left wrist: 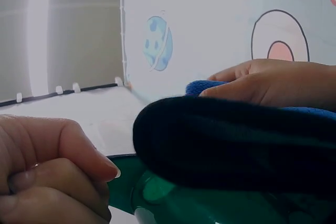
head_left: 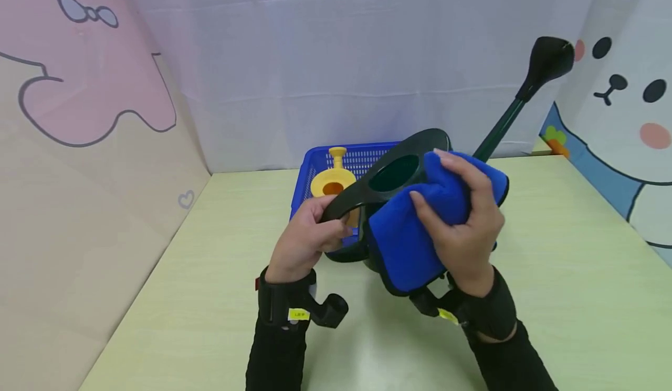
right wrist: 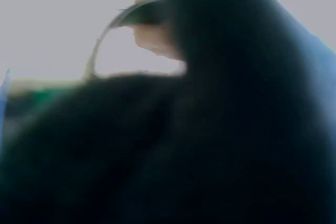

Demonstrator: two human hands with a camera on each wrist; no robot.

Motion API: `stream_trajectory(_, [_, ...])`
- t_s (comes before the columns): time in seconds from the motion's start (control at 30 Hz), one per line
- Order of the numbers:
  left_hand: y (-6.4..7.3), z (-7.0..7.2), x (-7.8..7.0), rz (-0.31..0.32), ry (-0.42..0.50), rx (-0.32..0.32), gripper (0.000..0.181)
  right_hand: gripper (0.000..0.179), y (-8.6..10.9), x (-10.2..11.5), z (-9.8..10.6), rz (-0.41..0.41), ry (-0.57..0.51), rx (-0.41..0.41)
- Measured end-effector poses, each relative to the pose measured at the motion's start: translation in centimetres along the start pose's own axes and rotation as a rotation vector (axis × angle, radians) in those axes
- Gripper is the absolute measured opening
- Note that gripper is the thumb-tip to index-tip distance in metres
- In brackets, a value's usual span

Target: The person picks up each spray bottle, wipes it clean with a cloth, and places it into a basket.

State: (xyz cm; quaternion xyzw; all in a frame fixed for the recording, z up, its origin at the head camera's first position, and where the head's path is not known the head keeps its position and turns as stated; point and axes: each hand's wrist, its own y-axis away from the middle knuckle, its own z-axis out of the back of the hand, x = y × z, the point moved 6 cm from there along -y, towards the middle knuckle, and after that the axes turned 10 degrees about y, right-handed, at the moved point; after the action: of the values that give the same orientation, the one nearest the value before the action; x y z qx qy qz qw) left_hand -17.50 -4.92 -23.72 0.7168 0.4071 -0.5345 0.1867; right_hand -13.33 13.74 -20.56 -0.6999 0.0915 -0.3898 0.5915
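In the head view my left hand (head_left: 304, 239) grips the handle of a dark green watering can (head_left: 362, 191), thumb and fingers round its lower end. The can is tilted above the table, its long spout reaching up to the right. With my right hand (head_left: 469, 227) I hold a folded blue cloth (head_left: 406, 245) with dark edging against the can. The cloth and hand hide much of the can's body. In the left wrist view, curled left fingers (left wrist: 68, 177) show beside the green can. Dark blur fills most of the right wrist view.
Behind the can, a blue plastic basket (head_left: 310, 166) stands near the table's back edge, with a yellow item (head_left: 338, 175) with a round flange in it. A white curtain (head_left: 315, 76) hangs behind the pale table (head_left: 210, 297); cartoon-printed sheets flank both sides.
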Motion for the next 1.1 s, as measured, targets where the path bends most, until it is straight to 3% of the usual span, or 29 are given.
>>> stream_trajectory(0.17, [0.3, -0.3, 0.0, 0.021, -0.042, 0.005, 0.009, 0.05, -0.9, -2.6, 1.8, -0.268, -0.08, -0.004])
stream_trajectory(0.33, [0.5, -0.4, 0.0, 0.031, -0.069, 0.008, 0.009, 0.041, -1.2, -4.7, 2.2, -0.56, -0.186, 0.036])
stream_trajectory(0.4, [0.5, -0.3, 0.0, 0.029, -0.069, 0.008, 0.008, 0.04, -1.2, -5.0, 2.0, -0.633, -0.203, 0.058])
stream_trajectory(0.47, [0.5, -0.2, 0.0, 0.026, -0.063, 0.003, 0.008, 0.04, -1.1, -4.9, 1.9, -0.641, -0.172, 0.074])
stream_trajectory(0.53, [0.5, -0.1, 0.1, 0.025, -0.05, -0.004, 0.008, 0.041, -1.0, -4.8, 1.8, -0.605, -0.14, 0.068])
stream_trajectory(0.63, [0.5, 0.0, 0.0, 0.017, -0.022, -0.007, 0.009, 0.043, -0.8, -4.0, 1.7, -0.483, -0.073, 0.033])
stream_trajectory(0.8, [0.5, 0.2, -0.1, -0.012, 0.02, -0.012, 0.012, 0.051, 0.1, -1.5, 0.8, -0.225, 0.005, -0.027])
stream_trajectory(0.93, [0.5, 0.4, -0.2, -0.023, 0.041, -0.043, 0.012, 0.063, 1.2, 0.9, -0.6, -0.018, 0.091, -0.03])
stream_trajectory(1.1, [0.3, 0.5, -0.3, -0.036, 0.007, -0.085, 0.009, 0.049, 3.3, 3.2, -2.9, 0.212, 0.268, -0.013])
